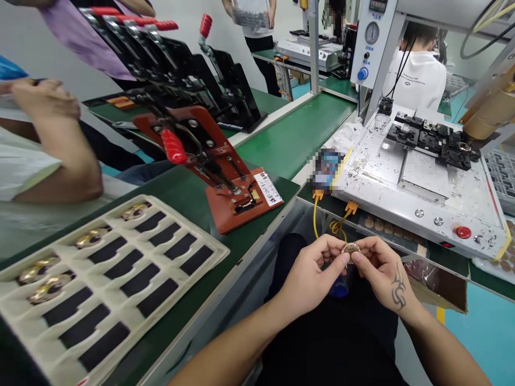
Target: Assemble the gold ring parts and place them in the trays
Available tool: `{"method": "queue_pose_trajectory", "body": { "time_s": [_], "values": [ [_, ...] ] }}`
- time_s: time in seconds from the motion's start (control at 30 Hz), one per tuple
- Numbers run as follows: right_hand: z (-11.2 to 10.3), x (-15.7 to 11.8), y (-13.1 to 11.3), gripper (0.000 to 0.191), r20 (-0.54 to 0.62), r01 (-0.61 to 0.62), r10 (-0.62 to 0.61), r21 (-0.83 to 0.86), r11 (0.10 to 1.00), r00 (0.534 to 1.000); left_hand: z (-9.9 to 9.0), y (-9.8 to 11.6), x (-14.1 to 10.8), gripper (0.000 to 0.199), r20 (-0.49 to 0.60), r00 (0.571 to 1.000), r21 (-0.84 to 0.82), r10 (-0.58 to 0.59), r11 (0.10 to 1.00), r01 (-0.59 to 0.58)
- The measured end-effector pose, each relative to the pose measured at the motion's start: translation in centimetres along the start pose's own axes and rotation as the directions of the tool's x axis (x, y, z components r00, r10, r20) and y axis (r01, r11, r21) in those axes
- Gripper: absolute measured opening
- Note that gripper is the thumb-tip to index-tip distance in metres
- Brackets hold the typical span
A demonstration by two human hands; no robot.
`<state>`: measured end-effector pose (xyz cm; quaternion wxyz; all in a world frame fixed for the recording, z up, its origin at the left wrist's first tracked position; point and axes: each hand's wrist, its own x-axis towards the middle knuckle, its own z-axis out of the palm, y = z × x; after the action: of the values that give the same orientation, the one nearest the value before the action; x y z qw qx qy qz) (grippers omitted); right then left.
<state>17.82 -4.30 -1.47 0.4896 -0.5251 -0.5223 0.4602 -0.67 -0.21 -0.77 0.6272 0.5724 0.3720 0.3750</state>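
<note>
Between my two hands, above my lap, is a small round gold-coloured metal ring-like part (pixel 351 248), perhaps a watch case; its details are too small to make out. My left hand (pixel 317 271) pinches its left edge with thumb and fingers. The right edge is pinched by my right hand (pixel 380 271), which has a dark mark near the wrist. To the left, a beige compartment tray (pixel 189 228) holds several shiny gold parts (pixel 50 288) in its left and far slots; other slots show dark bottoms.
A brown toggle-clamp fixture (pixel 221 214) with a red handle stands beyond the tray. Black clamp fixtures (pixel 237 91) stand behind it. At right is a white machine (pixel 374 187) with black jigs and a red button. A co-worker's arm (pixel 60 134) is at left.
</note>
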Motion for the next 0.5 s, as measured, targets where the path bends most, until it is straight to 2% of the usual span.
{"method": "queue_pose_trajectory", "body": {
  "time_s": [0.07, 0.13, 0.2, 0.27, 0.37, 0.43, 0.47, 0.5],
  "values": [
    [-0.5, 0.5, 0.3, 0.024, 0.060, 0.094, -0.090, -0.076, 0.993, 0.994, -0.3, 0.2, 0.2, 0.018, -0.012, 1.000, 0.024, 0.004, 1.000, -0.004],
    [-1.3, 1.3, 0.3, 0.043, 0.185, 0.255, -0.223, -0.171, 0.952, 0.957, -0.6, 0.5, 0.3, 0.016, -0.038, 0.999, 0.067, 0.016, 0.998, -0.013],
    [-1.8, 2.4, -0.1, 0.052, 0.337, 0.444, -0.347, -0.271, 0.854, 0.875, -0.9, 0.9, 0.1, 0.015, -0.069, 0.997, 0.132, 0.043, 0.991, -0.033],
    [-1.9, 3.7, -0.7, 0.050, 0.451, 0.601, -0.434, -0.348, 0.720, 0.780, -1.3, 1.7, -0.2, 0.014, -0.083, 0.994, 0.202, 0.077, 0.978, -0.059],
    [-0.9, 5.8, -2.0, 0.050, 0.507, 0.738, -0.542, -0.383, 0.556, 0.671, -2.9, 4.2, -0.3, 0.012, -0.064, 0.984, 0.325, 0.164, 0.936, -0.135],
    [0.3, 7.2, -2.9, 0.048, 0.486, 0.768, -0.596, -0.367, 0.525, 0.639, -5.1, 6.8, 0.3, 0.017, -0.106, 0.943, 0.460, 0.316, 0.856, -0.236],
    [0.9, 7.8, -3.4, 0.046, 0.462, 0.768, -0.615, -0.353, 0.533, 0.639, -6.6, 8.2, 0.7, 0.020, -0.144, 0.892, 0.547, 0.428, 0.786, -0.289],
    [1.4, 8.3, -3.8, 0.043, 0.433, 0.761, -0.627, -0.340, 0.552, 0.648, -8.4, 9.6, 1.2, 0.021, -0.174, 0.819, 0.637, 0.547, 0.696, -0.330]
  ]
}}
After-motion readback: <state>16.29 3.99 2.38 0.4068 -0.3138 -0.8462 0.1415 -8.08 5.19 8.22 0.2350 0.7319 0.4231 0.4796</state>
